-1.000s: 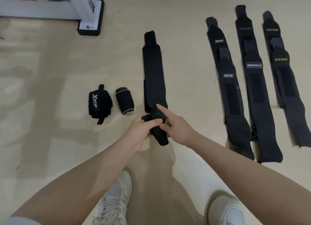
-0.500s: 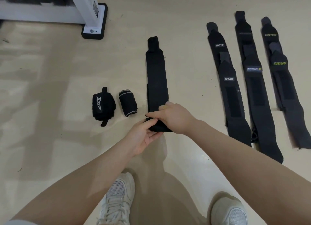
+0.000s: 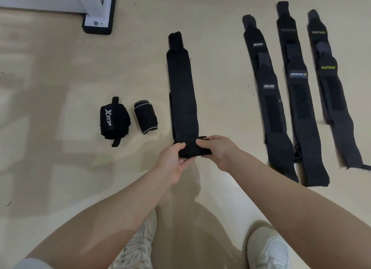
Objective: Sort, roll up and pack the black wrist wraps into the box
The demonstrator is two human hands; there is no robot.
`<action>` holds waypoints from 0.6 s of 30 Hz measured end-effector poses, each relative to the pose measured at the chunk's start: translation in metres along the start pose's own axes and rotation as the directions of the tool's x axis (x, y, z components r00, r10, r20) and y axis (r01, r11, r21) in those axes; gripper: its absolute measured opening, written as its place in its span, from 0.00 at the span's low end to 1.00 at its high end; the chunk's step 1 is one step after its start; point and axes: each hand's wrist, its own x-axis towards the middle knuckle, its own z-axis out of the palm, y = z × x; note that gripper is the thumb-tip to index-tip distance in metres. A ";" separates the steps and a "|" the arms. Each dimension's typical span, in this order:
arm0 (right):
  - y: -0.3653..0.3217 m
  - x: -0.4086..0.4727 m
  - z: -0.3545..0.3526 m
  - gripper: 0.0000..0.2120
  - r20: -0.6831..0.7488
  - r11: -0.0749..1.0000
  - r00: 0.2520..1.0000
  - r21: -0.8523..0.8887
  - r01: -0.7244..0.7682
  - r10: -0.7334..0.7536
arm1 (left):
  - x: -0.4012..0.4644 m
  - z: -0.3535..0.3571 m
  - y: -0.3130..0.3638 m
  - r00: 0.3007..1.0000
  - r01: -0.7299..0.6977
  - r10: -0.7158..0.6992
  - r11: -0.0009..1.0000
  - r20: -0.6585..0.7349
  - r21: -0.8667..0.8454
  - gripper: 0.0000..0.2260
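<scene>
Both hands gripped the rolled near end of the flat wrap (image 3: pixel 181 92): left hand (image 3: pixel 172 162) at its left edge, right hand (image 3: pixel 216 150) at its right. Two rolled wraps (image 3: pixel 128 121) lay left; three flat rows (image 3: pixel 297 100) lay well apart rightward on bare floor (image 3: pixel 60 67).

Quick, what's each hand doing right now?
Left hand: grips the rolled near end of the wrap.
Right hand: pinches the same rolled end from the other side.
</scene>
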 end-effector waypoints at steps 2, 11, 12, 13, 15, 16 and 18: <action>0.000 -0.001 -0.005 0.06 0.013 1.000 1.000 0.019 -0.020 0.020 | 0.000 -0.001 0.000 1.000 0.012 -0.010 0.994 -0.019 0.111 0.06; 0.013 0.000 -0.008 0.15 -0.079 0.989 0.989 0.081 -0.122 0.128 | -0.001 -0.001 -0.002 0.998 0.066 -0.065 0.942 -0.014 0.330 0.11; 0.014 0.001 -0.010 0.11 -0.064 0.984 0.985 0.083 -0.156 0.161 | -0.002 0.000 -0.002 0.998 0.056 -0.054 0.935 -0.015 0.351 0.12; 0.013 0.000 -0.010 0.06 -0.051 0.979 0.980 0.085 -0.186 0.191 | -0.003 0.001 -0.002 0.999 0.048 -0.047 0.927 -0.010 0.372 0.13; 0.014 -0.001 -0.013 0.04 -0.026 0.973 0.976 0.093 -0.211 0.215 | -0.004 0.002 -0.002 0.999 0.033 -0.040 0.915 0.008 0.401 0.14; 0.014 -0.001 -0.015 0.04 -0.015 0.974 0.978 0.100 -0.204 0.206 | -0.004 0.002 -0.002 0.999 0.027 -0.036 0.914 0.013 0.406 0.14; 0.013 -0.003 -0.015 0.05 0.016 0.977 0.982 0.103 -0.188 0.187 | -0.004 0.004 0.000 0.999 0.020 -0.029 0.916 0.017 0.400 0.14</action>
